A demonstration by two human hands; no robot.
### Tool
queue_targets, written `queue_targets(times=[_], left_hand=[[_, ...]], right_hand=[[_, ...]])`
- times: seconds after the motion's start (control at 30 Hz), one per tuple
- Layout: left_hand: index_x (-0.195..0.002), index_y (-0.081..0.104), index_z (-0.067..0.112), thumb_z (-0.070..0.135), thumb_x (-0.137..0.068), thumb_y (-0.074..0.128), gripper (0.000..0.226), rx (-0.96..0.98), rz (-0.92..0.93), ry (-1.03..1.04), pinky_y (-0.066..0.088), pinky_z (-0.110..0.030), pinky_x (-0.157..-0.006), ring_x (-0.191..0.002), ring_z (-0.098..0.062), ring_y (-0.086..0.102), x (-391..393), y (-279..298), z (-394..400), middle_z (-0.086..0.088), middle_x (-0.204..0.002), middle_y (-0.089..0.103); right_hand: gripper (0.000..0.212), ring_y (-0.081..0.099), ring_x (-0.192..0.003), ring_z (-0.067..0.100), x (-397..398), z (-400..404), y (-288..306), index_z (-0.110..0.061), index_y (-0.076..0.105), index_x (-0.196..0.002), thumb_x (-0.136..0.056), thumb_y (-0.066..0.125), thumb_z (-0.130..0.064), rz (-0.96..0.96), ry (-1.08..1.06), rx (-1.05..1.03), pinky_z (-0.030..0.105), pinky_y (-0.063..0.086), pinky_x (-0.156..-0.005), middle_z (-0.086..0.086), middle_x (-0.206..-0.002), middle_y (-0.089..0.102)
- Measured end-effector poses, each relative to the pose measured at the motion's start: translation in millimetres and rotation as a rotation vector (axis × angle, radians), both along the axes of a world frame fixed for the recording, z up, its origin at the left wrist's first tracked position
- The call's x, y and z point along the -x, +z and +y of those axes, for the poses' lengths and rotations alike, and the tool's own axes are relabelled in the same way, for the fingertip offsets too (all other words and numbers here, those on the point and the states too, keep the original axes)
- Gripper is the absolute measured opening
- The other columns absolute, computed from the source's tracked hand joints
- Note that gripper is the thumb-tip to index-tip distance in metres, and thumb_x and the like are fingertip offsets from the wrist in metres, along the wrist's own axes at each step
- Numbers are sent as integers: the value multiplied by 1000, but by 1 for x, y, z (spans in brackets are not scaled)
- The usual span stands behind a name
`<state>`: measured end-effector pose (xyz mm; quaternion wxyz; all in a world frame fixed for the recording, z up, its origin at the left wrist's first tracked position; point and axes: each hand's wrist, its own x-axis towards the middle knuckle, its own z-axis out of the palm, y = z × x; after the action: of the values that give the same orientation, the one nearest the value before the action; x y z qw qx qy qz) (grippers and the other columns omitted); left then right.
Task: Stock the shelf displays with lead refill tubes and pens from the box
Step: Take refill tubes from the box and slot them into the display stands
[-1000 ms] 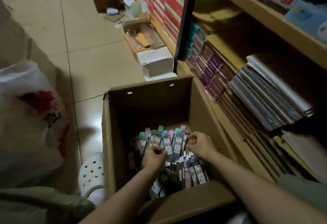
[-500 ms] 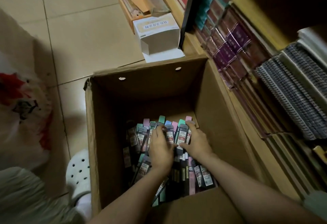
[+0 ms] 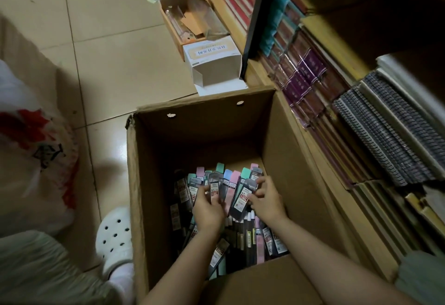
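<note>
An open cardboard box (image 3: 144, 184) stands on the floor beside the shelf. Its bottom holds several lead refill tubes (image 3: 232, 189) with pastel caps and dark pens (image 3: 243, 237). Both my hands are down inside the box. My left hand (image 3: 207, 210) grips a bunch of refill tubes from the left side. My right hand (image 3: 267, 200) pinches the same bunch from the right, its fingers curled round a tube with a green cap (image 3: 245, 174).
The shelf (image 3: 337, 198) on the right holds spiral notebooks (image 3: 385, 131) and purple wrapped books (image 3: 303, 80). A white carton (image 3: 212, 61) and a box of scraps (image 3: 190, 23) sit on the tiled floor behind. A plastic bag (image 3: 31, 155) and my white shoe (image 3: 115, 235) lie left.
My hands have gathered the refill tubes into one bunch and raised its top ends slightly. The view has tipped down toward the box.
</note>
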<state>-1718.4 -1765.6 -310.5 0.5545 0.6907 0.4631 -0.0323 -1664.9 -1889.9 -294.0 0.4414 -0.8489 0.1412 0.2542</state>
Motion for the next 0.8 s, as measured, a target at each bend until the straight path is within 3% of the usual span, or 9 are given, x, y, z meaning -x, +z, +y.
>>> queue_targets(times=[0.1,0.17,0.3,0.37,0.47,0.6,0.7,0.73,0.8], left_hand=[[-129,49,17,9,-101,45,30,130,36,38,56,-36,-75,-92,-22,64,8,6,2,-7,-108,62],[-137,43,12,8,-102,40,35,233,38,55,55,-31,-69,-87,-21,63,9,9,1,-7,-103,60],[-121,48,14,26,-103,43,22,323,-24,-81,44,-13,-51,-78,-6,56,7,21,-6,6,-91,57],[-118,47,18,34,-99,51,25,377,-64,-141,52,-17,-64,-88,-8,60,7,24,-8,4,-101,60],[-133,44,16,26,-99,52,36,429,-80,-163,57,-39,-86,-106,-23,63,9,24,-7,-8,-122,60],[-126,45,18,11,-101,45,25,432,-88,31,52,-44,-94,-111,-25,61,8,17,-4,-4,-116,62],[-127,48,15,12,-101,44,26,484,-99,178,52,-49,-94,-106,-28,64,6,12,0,-12,-115,65],[-124,49,15,13,-101,44,23,507,-114,217,53,-51,-93,-104,-31,66,6,10,1,-14,-113,66],[-118,51,16,15,-102,44,17,521,-127,257,53,-54,-91,-101,-32,67,3,9,3,-15,-110,67]], right_hand=[[30,68,-82,26,-3,-5,8,-21,48,-113,-93,60,-2,20,-38,-88,36,60,-68,10,-85,61],[29,67,-74,22,-5,-7,17,-22,49,-111,-93,60,-2,78,14,-161,27,58,-58,12,-87,63],[29,66,-77,26,-6,-1,27,-18,49,-112,-92,60,0,116,168,-221,25,58,-58,24,-98,61],[30,67,-78,28,-5,4,28,-22,52,-109,-91,62,0,104,188,-228,27,59,-61,22,-101,61],[33,68,-74,22,-5,11,28,-29,57,-102,-89,65,0,107,216,-267,25,58,-61,13,-93,61],[32,61,-61,6,-15,16,18,-17,66,-116,-85,73,-9,48,207,-125,15,52,-55,5,-96,61],[53,58,-94,13,-25,13,9,-13,60,-129,-81,79,-18,-171,369,208,12,46,-83,7,-121,56],[62,53,-111,18,-27,13,5,-14,56,-134,-78,81,-24,-183,441,269,20,43,-97,9,-130,50],[78,41,-126,22,-30,18,-2,-22,49,-140,-73,84,-38,-148,545,355,33,39,-105,7,-135,41]])
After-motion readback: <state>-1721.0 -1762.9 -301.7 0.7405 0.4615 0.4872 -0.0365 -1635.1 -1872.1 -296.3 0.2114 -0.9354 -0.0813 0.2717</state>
